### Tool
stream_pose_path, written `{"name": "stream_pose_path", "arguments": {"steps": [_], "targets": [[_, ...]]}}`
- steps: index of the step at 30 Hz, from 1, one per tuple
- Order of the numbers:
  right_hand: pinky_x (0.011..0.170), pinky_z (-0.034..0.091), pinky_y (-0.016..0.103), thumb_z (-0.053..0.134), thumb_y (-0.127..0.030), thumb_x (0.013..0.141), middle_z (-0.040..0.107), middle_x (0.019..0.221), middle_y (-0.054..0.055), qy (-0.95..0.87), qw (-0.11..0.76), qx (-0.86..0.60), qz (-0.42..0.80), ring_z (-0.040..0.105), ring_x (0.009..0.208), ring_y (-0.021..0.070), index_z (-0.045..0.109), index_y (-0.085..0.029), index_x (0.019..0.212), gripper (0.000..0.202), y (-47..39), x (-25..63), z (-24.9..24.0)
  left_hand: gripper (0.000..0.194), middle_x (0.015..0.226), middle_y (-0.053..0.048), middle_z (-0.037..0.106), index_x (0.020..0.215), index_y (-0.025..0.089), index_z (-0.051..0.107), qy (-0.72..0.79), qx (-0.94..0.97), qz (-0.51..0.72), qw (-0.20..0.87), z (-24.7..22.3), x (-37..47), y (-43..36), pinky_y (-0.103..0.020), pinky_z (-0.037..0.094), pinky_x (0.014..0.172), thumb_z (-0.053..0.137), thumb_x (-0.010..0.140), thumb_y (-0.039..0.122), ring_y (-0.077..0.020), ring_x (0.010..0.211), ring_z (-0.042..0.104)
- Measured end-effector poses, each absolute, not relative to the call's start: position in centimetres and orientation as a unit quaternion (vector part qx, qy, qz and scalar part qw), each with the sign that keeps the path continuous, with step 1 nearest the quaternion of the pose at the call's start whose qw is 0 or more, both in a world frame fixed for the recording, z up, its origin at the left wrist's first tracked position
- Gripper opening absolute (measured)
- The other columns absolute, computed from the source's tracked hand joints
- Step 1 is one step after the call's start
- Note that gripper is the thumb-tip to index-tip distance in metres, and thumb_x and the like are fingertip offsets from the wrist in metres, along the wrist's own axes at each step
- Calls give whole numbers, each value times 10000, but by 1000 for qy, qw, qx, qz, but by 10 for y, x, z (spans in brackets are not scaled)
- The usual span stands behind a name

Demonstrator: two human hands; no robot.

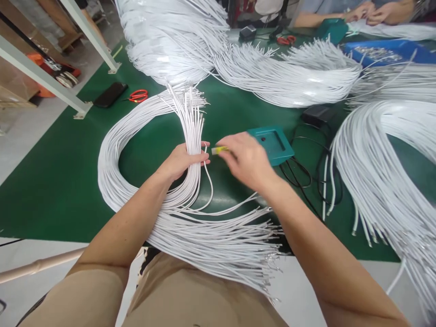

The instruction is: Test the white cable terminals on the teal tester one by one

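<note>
My left hand (185,160) is wrapped round the upright end of a bundle of white cables (193,131), its thumb across the front. One single cable (210,181) bends away from the bundle beside the fingertips. My right hand (247,156) pinches a small yellow piece with a pale tip (220,150), a short gap to the right of the left fingertips; blur hides its exact kind. Behind the right hand lies a teal tray-like device (277,145) with a recessed top. The bundle loops left on the green table, and its other ends (231,236) fan out near my body.
Large white cable coils lie at the back (170,41) and right (374,150). A black phone (111,94) and red-handled scissors (138,95) rest at left. Black cords (306,181) trail from the device. A blue tray (391,52) holds small metal parts; a co-worker's hands (374,12) are beyond.
</note>
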State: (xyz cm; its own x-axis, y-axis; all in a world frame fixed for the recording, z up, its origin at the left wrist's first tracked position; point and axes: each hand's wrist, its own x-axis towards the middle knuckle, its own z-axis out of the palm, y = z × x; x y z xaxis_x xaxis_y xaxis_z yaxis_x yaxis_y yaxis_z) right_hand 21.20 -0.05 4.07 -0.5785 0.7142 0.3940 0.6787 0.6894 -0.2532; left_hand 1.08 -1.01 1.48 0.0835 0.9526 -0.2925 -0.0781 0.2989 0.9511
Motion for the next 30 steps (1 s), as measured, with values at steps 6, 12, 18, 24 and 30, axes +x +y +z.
{"name": "stream_pose_path", "arguments": {"steps": [6, 12, 18, 24, 30], "targets": [[707, 348, 347, 458, -133, 899, 655, 794, 67, -969, 86, -232, 13, 534, 820, 206, 640, -153, 823, 199, -63, 179, 32, 443, 707, -8, 658, 922, 112, 651, 520, 434, 432, 596, 19, 15, -16, -270, 525, 674, 841, 540, 233, -140, 652, 654], [674, 315, 346, 454, -100, 877, 636, 828, 73, -954, 13, -300, 3, 507, 833, 212, 643, -159, 846, 200, -81, 180, 13, 439, 768, -24, 658, 891, 111, 641, 511, 445, 448, 584, 20, 18, -20, -276, 517, 687, 844, 540, 278, -151, 681, 656], [713, 345, 313, 452, -183, 923, 642, 951, 110, -933, 2, -352, 76, 510, 878, 201, 674, -117, 898, 234, -86, 180, 15, 291, 741, -27, 580, 913, 73, 625, 502, 445, 457, 584, 14, 15, -18, -287, 467, 785, 657, 798, 339, -158, 808, 618], [767, 392, 295, 469, -183, 898, 679, 1030, 105, -908, -6, -405, 102, 554, 941, 212, 720, -138, 930, 257, -90, 177, 21, 243, 678, 11, 502, 990, 32, 593, 455, 406, 434, 663, 7, 9, -12, -269, 422, 846, 611, 856, 234, -64, 725, 497], [807, 412, 293, 499, -194, 864, 718, 988, 86, -894, -31, -439, 88, 602, 938, 220, 737, -159, 975, 265, -96, 179, 25, 186, 663, -15, 585, 925, 104, 649, 451, 363, 439, 687, -2, 3, -8, -284, 465, 781, 706, 764, 177, -109, 696, 556]]}}
